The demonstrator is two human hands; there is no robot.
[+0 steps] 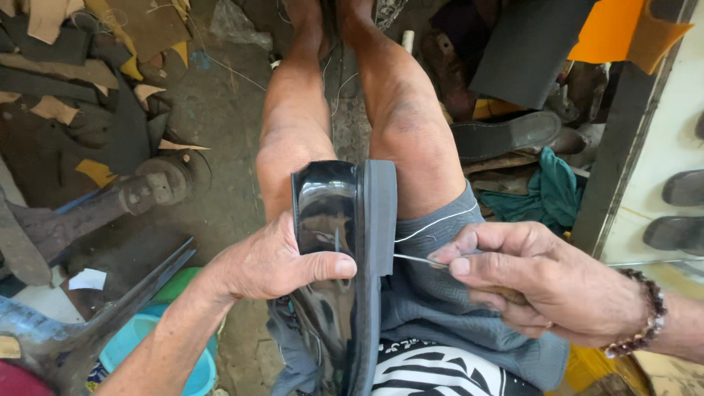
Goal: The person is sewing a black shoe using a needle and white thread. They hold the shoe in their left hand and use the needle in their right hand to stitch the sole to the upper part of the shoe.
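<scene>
Glossy black shoe (326, 220) stands on edge between the knees, its grey sole (378, 242) facing right. Left hand (275, 260) wraps around the upper, thumb pressed across it. Right hand (543, 282) pinches an awl (414, 258) (handle mostly hidden) whose tip meets the sole edge. White thread (433, 224) trails there; stitching looks partly done, though finished stitches aren't visible. Beyond, leather scraps (81, 66) litter the floor.

One glossy black shoe (326, 220); one awl (414, 259); two hands, left (275, 260) and right (539, 282); one beaded bracelet (645, 319).
</scene>
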